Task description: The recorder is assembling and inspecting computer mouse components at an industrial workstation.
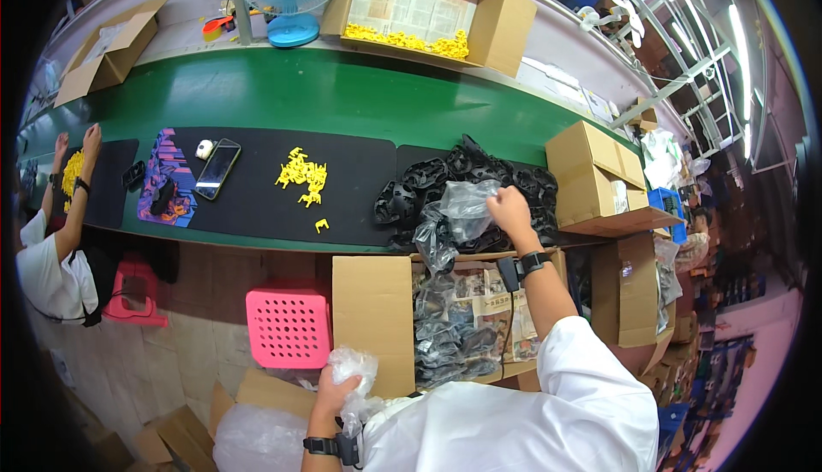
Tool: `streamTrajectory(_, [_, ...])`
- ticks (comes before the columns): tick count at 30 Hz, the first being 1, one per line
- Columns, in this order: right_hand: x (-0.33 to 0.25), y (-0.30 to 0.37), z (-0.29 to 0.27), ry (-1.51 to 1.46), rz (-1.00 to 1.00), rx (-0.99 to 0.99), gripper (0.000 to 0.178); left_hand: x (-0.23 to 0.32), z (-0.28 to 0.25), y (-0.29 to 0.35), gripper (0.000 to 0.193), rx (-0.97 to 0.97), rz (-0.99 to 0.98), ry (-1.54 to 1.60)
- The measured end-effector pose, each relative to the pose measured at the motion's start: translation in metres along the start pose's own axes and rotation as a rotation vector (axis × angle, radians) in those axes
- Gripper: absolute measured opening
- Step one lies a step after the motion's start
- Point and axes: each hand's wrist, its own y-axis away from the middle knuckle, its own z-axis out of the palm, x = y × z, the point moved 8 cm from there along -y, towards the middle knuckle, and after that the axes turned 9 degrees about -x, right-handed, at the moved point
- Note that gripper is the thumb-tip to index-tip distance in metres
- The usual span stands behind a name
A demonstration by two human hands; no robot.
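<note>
My right hand [511,212] pinches the edge of a clear plastic bag [467,206], which hangs over a pile of black molded plastic parts [419,176] on the dark mat. More clear film trails down from it toward the open cardboard box [372,322] at the table's front edge. Inside that box lie bagged dark parts [449,339] on newspaper. Low and to the left, my left hand [330,393] grips crumpled clear plastic bags [355,369]. Whether anything sits inside the bag at my right hand cannot be made out.
Small yellow parts [301,176] and a phone [218,168] lie left on the mat. A pink stool [288,328] stands beside the box. Cartons [591,172] flank the right side. A blue fan [293,31] stands at the back. Another person [60,258] works at far left.
</note>
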Motion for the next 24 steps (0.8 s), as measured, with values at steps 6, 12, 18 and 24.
streamTrajectory(6, [0.029, 0.015, -0.053, -0.475, -0.177, 0.342, 0.009, 0.001, 0.002, -0.004, 0.037, 0.01, -0.029, 0.039])
streamTrajectory(12, [0.016, 0.014, -0.05, -0.679, -0.269, 0.23, 0.015, 0.008, 0.01, -0.011, 0.039, -0.042, -0.012, 0.018])
streamTrajectory(18, [-0.034, 0.01, 0.008, -0.139, -0.332, -0.238, 0.018, 0.005, 0.006, -0.011, 0.039, -0.037, -0.023, -0.025])
streamTrajectory(24, [-0.05, -0.003, 0.026, 0.172, -0.164, -0.194, 0.03, 0.003, -0.002, -0.003, 0.039, 0.012, -0.032, -0.025])
